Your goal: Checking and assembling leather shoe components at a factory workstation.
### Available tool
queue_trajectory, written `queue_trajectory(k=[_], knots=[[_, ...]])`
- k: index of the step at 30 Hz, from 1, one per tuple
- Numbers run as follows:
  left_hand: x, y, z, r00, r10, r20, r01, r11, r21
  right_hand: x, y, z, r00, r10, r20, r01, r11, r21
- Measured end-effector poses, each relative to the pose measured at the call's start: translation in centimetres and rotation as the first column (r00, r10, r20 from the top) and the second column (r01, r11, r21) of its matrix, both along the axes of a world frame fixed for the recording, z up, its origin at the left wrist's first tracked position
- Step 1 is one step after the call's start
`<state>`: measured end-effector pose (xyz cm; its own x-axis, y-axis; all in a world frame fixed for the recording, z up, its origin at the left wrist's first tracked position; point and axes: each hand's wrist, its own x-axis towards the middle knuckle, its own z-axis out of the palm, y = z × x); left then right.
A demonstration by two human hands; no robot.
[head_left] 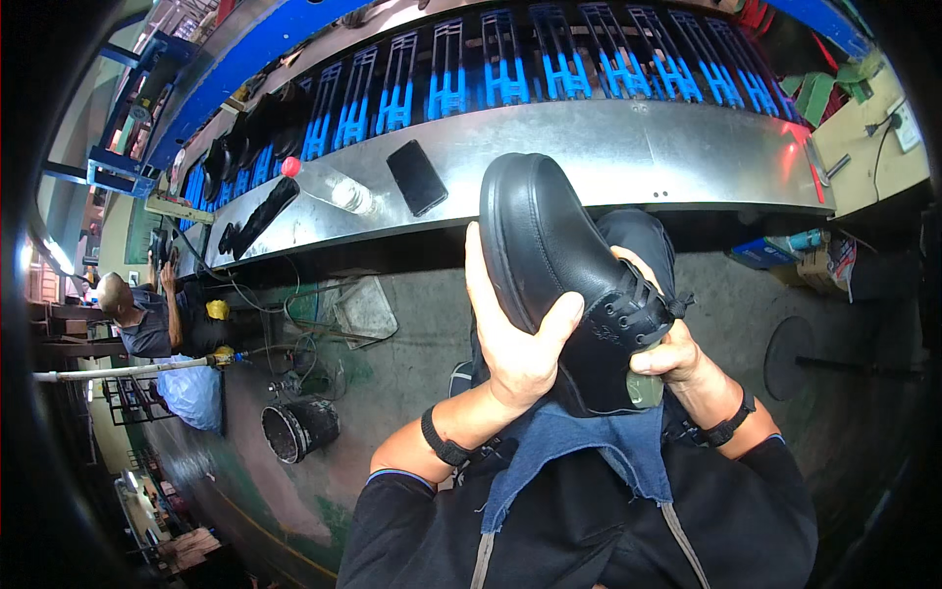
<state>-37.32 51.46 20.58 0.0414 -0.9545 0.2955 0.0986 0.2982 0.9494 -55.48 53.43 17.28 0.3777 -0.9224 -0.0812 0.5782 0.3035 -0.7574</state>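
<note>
A black leather lace-up shoe [564, 245] is held up in front of me, toe pointing away and its thick sole turned to the left. My left hand [518, 344] is closed round the sole side, fingers under it and thumb on the upper. With my right hand [667, 353] I grip the shoe near the ankle opening, beside the tied black laces [638, 304]. Something olive green [646, 378] shows in the opening, partly under my right thumb. Below the shoe lies the blue denim apron [579, 442] over my clothes.
Ahead runs a metal ledge [579, 147] carrying a phone [417, 178], a clear bottle [339, 188] and a black item [260, 218]. Beyond it stand blue-lit conveyor racks [506, 74], with black shoes at left. A bucket [299, 430], hoses and another person [147, 314] are leftward; boxes [785, 252] sit right.
</note>
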Motion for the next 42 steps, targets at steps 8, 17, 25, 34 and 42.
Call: queue_trajectory(k=[8, 17, 25, 34, 42], knots=[[3.5, -3.4, -5.1, 0.730, -0.070, -0.679, 0.345, 0.896, 0.279, -2.3, -3.8, 3.2, 0.984, 0.024, -0.175, -0.090, 0.922, -0.376], [1.1, -0.4, -7.8, 0.958, -0.216, -0.189, 0.252, 0.948, 0.195, 1.2, -7.0, 0.5, 0.863, -0.039, -0.504, -0.162, 0.923, -0.348], [1.9, -7.6, -6.5, 0.864, -0.499, -0.061, 0.496, 0.828, 0.261, -0.7, -9.7, -5.6, 0.946, -0.029, -0.323, -0.076, 0.949, -0.307], [-0.3, -11.2, -9.2, 0.934, -0.347, -0.078, 0.356, 0.899, 0.255, 0.4, -11.8, -9.2, 0.875, -0.261, -0.408, 0.122, 0.934, -0.336], [-2.0, -13.0, -13.8, 0.937, -0.154, 0.313, 0.104, 0.980, 0.171, 0.9, -13.3, -12.3, 0.817, -0.409, -0.407, 0.316, 0.907, -0.277]])
